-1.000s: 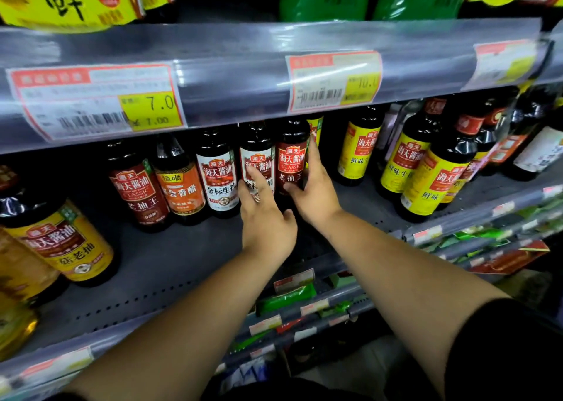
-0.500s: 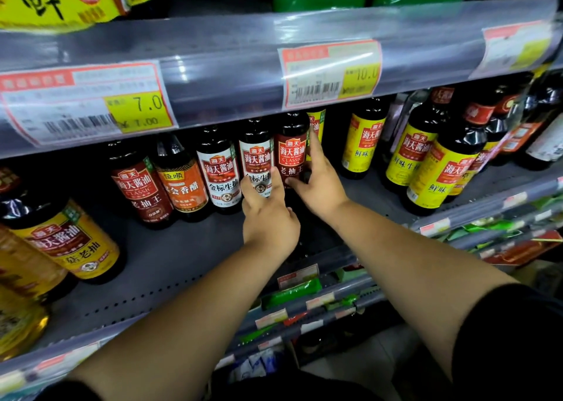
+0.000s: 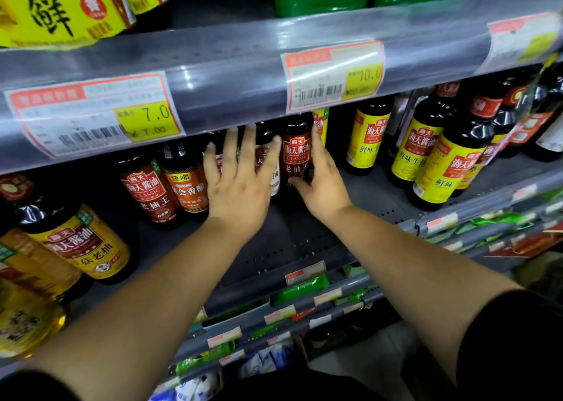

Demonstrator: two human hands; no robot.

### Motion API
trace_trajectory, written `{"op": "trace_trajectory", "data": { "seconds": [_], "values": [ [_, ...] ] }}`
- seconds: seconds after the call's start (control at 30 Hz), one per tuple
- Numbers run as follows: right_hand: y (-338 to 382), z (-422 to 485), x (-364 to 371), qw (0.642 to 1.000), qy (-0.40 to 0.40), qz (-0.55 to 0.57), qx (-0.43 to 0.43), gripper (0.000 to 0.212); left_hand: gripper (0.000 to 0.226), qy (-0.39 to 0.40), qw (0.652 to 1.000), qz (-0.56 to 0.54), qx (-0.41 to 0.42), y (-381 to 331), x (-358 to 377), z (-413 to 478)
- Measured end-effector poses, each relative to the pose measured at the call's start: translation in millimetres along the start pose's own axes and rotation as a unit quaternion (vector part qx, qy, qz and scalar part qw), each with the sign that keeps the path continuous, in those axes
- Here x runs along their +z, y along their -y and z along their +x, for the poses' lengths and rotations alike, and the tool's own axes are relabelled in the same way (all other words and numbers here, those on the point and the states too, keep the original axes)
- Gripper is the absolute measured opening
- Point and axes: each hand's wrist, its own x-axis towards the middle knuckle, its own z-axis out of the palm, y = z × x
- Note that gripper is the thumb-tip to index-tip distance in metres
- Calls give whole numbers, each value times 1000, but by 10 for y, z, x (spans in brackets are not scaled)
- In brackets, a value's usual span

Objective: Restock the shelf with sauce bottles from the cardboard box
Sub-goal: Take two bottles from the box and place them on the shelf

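Dark sauce bottles stand in a row on a grey metal shelf (image 3: 304, 236). My right hand (image 3: 323, 184) curls around a red-labelled soy sauce bottle (image 3: 297, 153), thumb at its base and fingers behind its right side. My left hand (image 3: 240, 175) is spread flat, fingers apart, in front of two white-labelled bottles (image 3: 274, 172), which it mostly hides. To the left stand another red-labelled bottle (image 3: 149, 193) and an orange-labelled vinegar bottle (image 3: 185, 187). No cardboard box is in view.
Yellow-labelled bottles (image 3: 435, 169) crowd the shelf's right side. Large yellow-labelled jugs (image 3: 79, 245) stand at the left front. The upper shelf's rail (image 3: 243, 74) with price tags hangs low over the bottle tops. Lower shelves with green packets (image 3: 301, 288) lie below.
My left hand has lifted off the white-labelled bottle's base and opened with spread fingers. My right hand stays on the red-labelled bottle. The camera has moved closer.
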Motion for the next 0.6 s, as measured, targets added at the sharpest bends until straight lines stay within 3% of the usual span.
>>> {"op": "trace_trajectory", "data": {
  "seconds": [0.13,0.6],
  "values": [
    [14,-13,15,1000,-4,-1,3,107,102,38,999,-7,-32,84,34,150],
    [-56,22,46,1000,-8,-30,0,112,101,7,999,-19,-38,67,141,206]
  ]
}}
